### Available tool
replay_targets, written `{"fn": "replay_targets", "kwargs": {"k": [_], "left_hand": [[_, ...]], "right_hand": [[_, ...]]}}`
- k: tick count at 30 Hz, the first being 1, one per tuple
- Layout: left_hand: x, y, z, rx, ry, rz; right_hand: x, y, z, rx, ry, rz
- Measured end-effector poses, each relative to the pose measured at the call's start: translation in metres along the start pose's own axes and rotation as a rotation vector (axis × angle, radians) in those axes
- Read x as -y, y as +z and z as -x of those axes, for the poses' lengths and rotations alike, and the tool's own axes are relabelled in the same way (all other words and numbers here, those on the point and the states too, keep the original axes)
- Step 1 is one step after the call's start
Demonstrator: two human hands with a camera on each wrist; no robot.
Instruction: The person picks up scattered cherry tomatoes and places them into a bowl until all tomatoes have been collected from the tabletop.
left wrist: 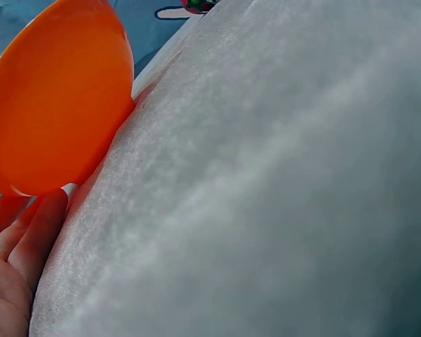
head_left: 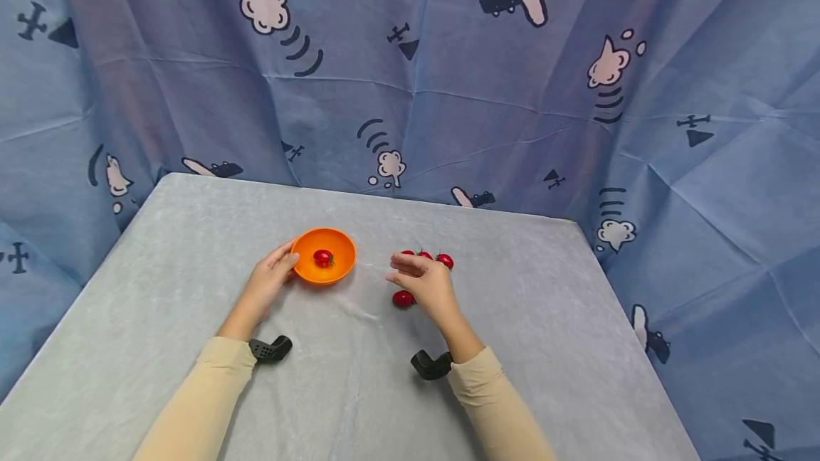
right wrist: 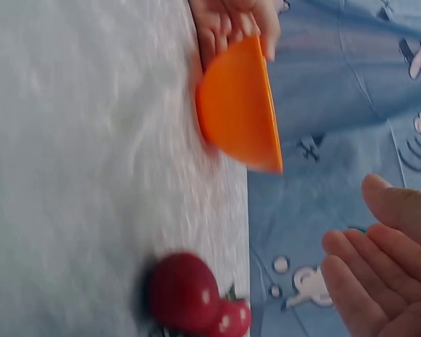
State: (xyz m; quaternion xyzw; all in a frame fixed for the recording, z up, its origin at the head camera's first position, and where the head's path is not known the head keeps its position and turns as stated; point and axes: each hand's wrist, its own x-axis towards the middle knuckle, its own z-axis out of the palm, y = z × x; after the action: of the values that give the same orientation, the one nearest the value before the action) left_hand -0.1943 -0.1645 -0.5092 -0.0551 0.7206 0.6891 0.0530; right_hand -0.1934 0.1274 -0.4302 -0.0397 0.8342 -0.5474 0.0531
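Observation:
An orange bowl [head_left: 344, 262] stands on the table with one red cherry tomato [head_left: 323, 257] inside. My left hand [head_left: 267, 282] pinches the bowl's left rim, thumb over the edge and fingers against the outer wall. To the right of the bowl, my right hand [head_left: 430, 287] hovers over several cherry tomatoes, its fingers extended and nothing between them and the thumb. One cherry tomato [head_left: 403, 299] lies just below that hand; another [head_left: 445, 261] lies beyond it, with more partly hidden by the fingers. In the right wrist view the right hand [right wrist: 389, 270] is apart from the tomatoes [right wrist: 184, 292].
A whitish cloth [head_left: 346, 390] covers the table. Behind and around it hangs a blue curtain [head_left: 410, 126] printed with planes and clouds. Dark wrist devices [head_left: 272, 349] sit at both cuffs.

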Motion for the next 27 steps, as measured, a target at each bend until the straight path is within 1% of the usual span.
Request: {"fn": "replay_targets", "kwargs": {"k": [4, 7, 14, 27], "left_hand": [[0.000, 0.000, 0.000, -0.003, -0.001, 0.002], [0.000, 0.000, 0.000, -0.003, -0.004, 0.002], [-0.001, 0.000, 0.001, -0.002, -0.010, 0.005], [-0.001, 0.000, 0.001, 0.003, 0.001, 0.022]], "right_hand": [[-0.006, -0.013, -0.003, -0.059, 0.009, 0.006], [-0.008, -0.022, -0.004, -0.086, 0.021, 0.018], [-0.012, -0.034, -0.003, -0.104, 0.034, -0.011], [-0.022, -0.050, -0.005, -0.129, 0.069, 0.048]]}}
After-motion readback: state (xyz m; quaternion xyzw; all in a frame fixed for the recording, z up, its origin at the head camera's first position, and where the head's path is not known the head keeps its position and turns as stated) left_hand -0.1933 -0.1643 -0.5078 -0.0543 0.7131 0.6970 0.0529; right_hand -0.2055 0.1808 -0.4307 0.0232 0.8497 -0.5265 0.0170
